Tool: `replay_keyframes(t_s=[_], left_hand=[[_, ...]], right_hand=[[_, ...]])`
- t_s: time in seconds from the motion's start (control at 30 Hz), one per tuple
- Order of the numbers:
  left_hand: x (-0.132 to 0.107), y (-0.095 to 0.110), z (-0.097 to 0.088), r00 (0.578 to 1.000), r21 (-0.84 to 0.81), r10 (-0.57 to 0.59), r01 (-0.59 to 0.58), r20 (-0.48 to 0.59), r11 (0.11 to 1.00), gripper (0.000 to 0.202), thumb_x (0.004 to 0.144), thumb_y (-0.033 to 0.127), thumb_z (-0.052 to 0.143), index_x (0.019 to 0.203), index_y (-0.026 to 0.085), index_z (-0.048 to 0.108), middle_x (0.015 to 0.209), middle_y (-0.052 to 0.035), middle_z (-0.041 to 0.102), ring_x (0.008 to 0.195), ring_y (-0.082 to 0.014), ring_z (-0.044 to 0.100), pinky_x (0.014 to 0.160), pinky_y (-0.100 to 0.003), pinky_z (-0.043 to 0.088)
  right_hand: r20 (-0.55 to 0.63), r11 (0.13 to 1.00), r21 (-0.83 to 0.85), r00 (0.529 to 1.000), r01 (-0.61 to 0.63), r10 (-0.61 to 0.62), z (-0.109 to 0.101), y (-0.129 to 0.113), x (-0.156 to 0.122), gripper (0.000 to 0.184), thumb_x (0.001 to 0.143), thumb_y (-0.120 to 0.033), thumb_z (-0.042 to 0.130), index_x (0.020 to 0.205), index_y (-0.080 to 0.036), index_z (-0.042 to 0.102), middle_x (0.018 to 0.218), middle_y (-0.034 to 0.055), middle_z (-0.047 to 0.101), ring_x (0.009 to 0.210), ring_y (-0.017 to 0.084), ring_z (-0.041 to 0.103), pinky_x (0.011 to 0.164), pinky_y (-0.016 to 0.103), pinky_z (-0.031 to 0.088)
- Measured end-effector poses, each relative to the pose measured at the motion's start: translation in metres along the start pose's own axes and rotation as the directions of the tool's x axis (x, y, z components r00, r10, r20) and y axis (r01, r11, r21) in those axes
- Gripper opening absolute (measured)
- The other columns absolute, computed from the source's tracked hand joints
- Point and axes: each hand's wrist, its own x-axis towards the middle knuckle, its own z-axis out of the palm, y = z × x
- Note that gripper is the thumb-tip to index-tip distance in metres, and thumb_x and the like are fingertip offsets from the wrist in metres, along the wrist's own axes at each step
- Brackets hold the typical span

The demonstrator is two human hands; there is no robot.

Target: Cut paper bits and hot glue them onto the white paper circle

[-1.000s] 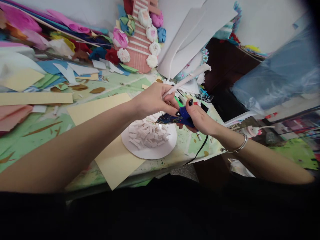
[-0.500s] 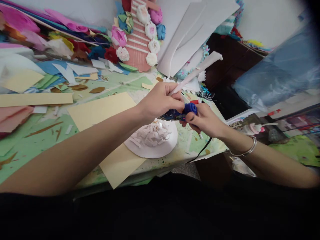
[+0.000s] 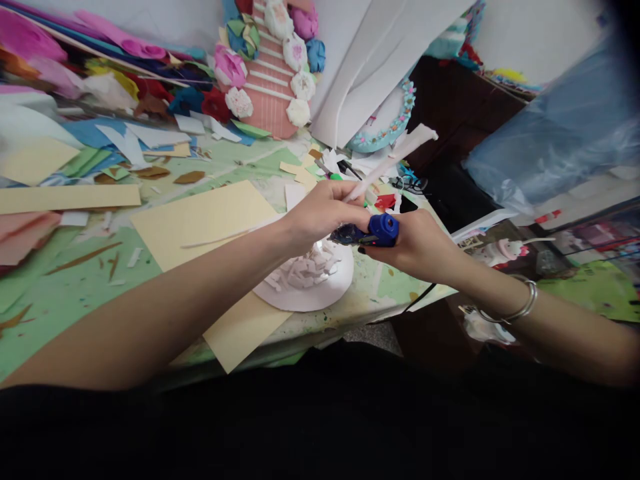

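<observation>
My left hand [image 3: 325, 210] is closed around a long white stick [image 3: 387, 167] that looks like rolled paper or foam and slants up to the right. My right hand [image 3: 425, 243] grips a blue hot glue gun [image 3: 384, 230] with a small red light; its black cord [image 3: 420, 297] hangs below. The gun's dark front end points left, close under my left hand, and its tip is hidden. Below them, a round white disc [image 3: 320, 303] carries a heap of white chips [image 3: 310, 270]. A thin pale strip [image 3: 220, 239] runs left from behind my left wrist.
Cream card [image 3: 185, 220] lies under and beside the disc on the paint-marked green table cover [image 3: 165, 320]. A pink guitar-shaped piece with paper flowers [image 3: 273, 100] and a blue-edged round piece [image 3: 385, 123] stand behind. Paper scraps [image 3: 145, 137] crowd the left; blue plastic wrapping [image 3: 545, 127] is at right.
My right hand has turned, with its back now more toward me, and the glue gun sits slightly lower. The white stick has dipped a little. The thin pale strip has come into sight.
</observation>
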Motion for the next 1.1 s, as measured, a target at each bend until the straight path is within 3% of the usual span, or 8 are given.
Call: replay_keyframes(t_s=[0.17,0.4,0.5,0.63,0.73,0.93,1.1], left_hand=[[-0.008,0.002,0.0,1.0,-0.022,-0.015,0.015,0.025,1.0,0.032,0.068,0.016,0.061,0.059,0.019,0.03,0.054,0.005,0.028,0.051,-0.0087,0.035,0.052,-0.029,0.032],[-0.036,0.017,-0.018,0.997,0.144,0.063,-0.069,0.048,0.987,0.027,0.077,0.024,0.057,0.059,0.019,0.038,0.053,0.0024,0.032,0.054,-0.0125,0.043,0.055,-0.033,0.038],[-0.048,0.024,-0.032,0.997,0.151,0.072,-0.074,0.019,0.986,0.028,0.076,0.025,0.058,0.058,0.019,0.037,0.054,0.0014,0.034,0.054,-0.0132,0.044,0.055,-0.033,0.039],[-0.056,0.028,-0.051,0.996,0.072,0.004,0.002,-0.084,0.997,0.031,0.068,0.014,0.06,0.054,0.018,0.033,0.055,0.0019,0.03,0.051,-0.0107,0.038,0.049,-0.029,0.033],[-0.056,0.025,-0.067,0.99,0.109,0.014,0.001,-0.137,0.994,0.032,0.068,0.014,0.059,0.053,0.018,0.031,0.055,0.002,0.029,0.051,-0.0108,0.038,0.05,-0.03,0.034],[-0.043,0.016,-0.093,0.989,0.237,0.113,-0.087,-0.099,0.968,0.034,0.074,0.025,0.061,0.053,0.019,0.034,0.05,0.0025,0.03,0.05,-0.0114,0.038,0.053,-0.032,0.036],[-0.025,0.009,-0.093,0.958,0.037,-0.094,0.108,-0.272,0.993,0.031,0.065,0.015,0.062,0.049,0.017,0.036,0.051,0.0041,0.031,0.05,-0.0081,0.034,0.054,-0.027,0.028]], right_hand=[[0.057,1.0,0.023,0.998,-0.004,0.003,-0.002,-0.006,-0.004,0.031,0.07,-0.031,0.072,0.055,-0.021,0.047,0.047,-0.0028,0.038,0.048,0.011,0.039,0.047,0.027,0.024],[0.155,0.996,0.075,0.987,0.039,-0.051,0.002,-0.031,0.003,0.034,0.073,-0.04,0.068,0.055,-0.021,0.046,0.048,-0.0025,0.035,0.049,0.012,0.039,0.048,0.027,0.021],[0.181,0.995,0.081,0.981,0.051,-0.065,0.007,-0.045,0.016,0.033,0.072,-0.033,0.069,0.055,-0.02,0.044,0.049,-0.003,0.032,0.052,0.012,0.04,0.051,0.027,0.022],[0.183,0.996,0.054,0.98,0.069,-0.078,0.013,-0.059,0.038,0.034,0.069,-0.026,0.071,0.054,-0.019,0.042,0.05,-0.0033,0.028,0.057,0.012,0.042,0.053,0.026,0.023],[0.16,0.997,0.018,0.984,0.079,-0.081,0.018,-0.064,0.055,0.036,0.068,-0.026,0.072,0.053,-0.019,0.04,0.052,-0.0024,0.03,0.061,0.013,0.043,0.053,0.026,0.023],[0.106,0.993,-0.048,0.989,0.111,-0.106,0.023,-0.06,0.083,0.03,0.067,-0.023,0.07,0.056,-0.017,0.043,0.055,-0.0017,0.031,0.064,0.013,0.045,0.054,0.025,0.026],[0.093,0.978,-0.181,0.992,0.1,-0.084,0.02,-0.05,0.096,0.024,0.069,-0.026,0.069,0.061,-0.015,0.049,0.056,-0.0015,0.036,0.063,0.013,0.047,0.055,0.025,0.028]])
